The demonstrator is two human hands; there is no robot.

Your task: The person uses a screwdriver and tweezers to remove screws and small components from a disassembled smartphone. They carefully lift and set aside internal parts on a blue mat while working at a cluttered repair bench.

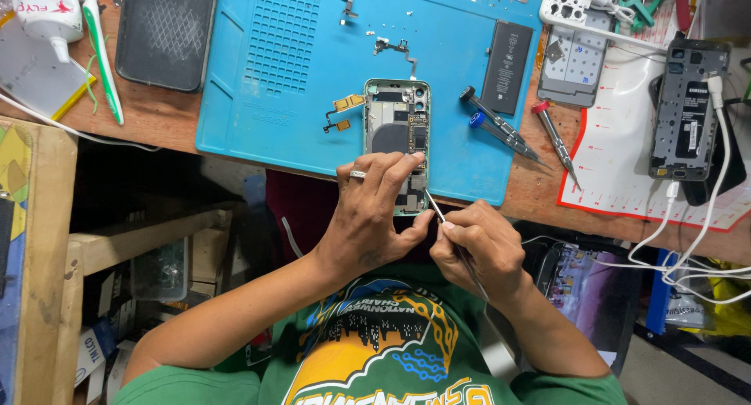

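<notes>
An opened phone (397, 115) with its green frame and bare circuit boards lies on the blue work mat (297, 76), its lower end at the mat's near edge. My left hand (375, 209), a ring on one finger, grips the phone's lower part from the left. My right hand (473, 248) holds thin metal tweezers (438, 217) whose tips touch the phone's lower right corner. A small gold flex part (342, 111) lies just left of the phone.
A black battery (506, 67) and three screwdrivers (501, 127) lie right of the phone. Another opened phone (688, 111) with a white cable sits at far right on a white mat. A dark phone case (164, 29) and a glue tube (51, 10) lie at left.
</notes>
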